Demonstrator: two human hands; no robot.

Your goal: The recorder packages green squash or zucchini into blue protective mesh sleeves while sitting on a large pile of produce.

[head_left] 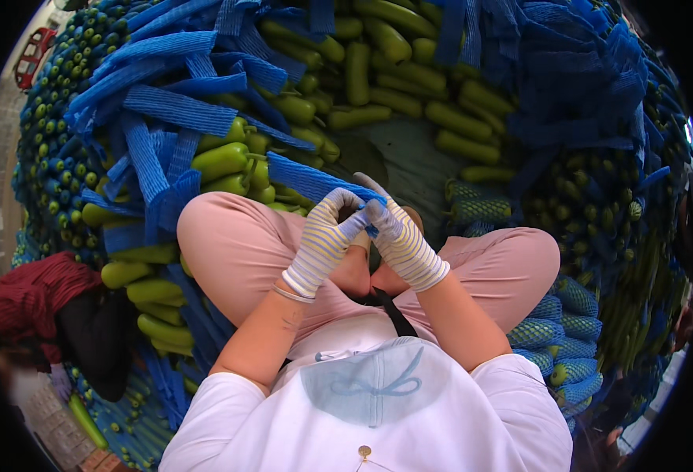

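Both my hands wear white gloves with thin stripes and meet in front of my crossed legs. Between them is a flat blue foam-net sleeve (315,179), which stretches out to the upper left. The fingers of my left hand (323,240) pinch its near end. My right hand (405,244) grips the same end, thumb and fingertips pressed together beside the left ones. Nothing shows inside the sleeve's visible length. Just beyond my left knee lie smooth long green gourds (222,160) with stems, the nearest bare things to my hands.
More empty blue sleeves (177,108) lie over gourds at the left, with another heap (574,86) at the far right. Net-covered gourds (559,334) are stacked by my right knee. A person in a dark red top (43,295) bends at the left, one gloved hand at a gourd (86,421).
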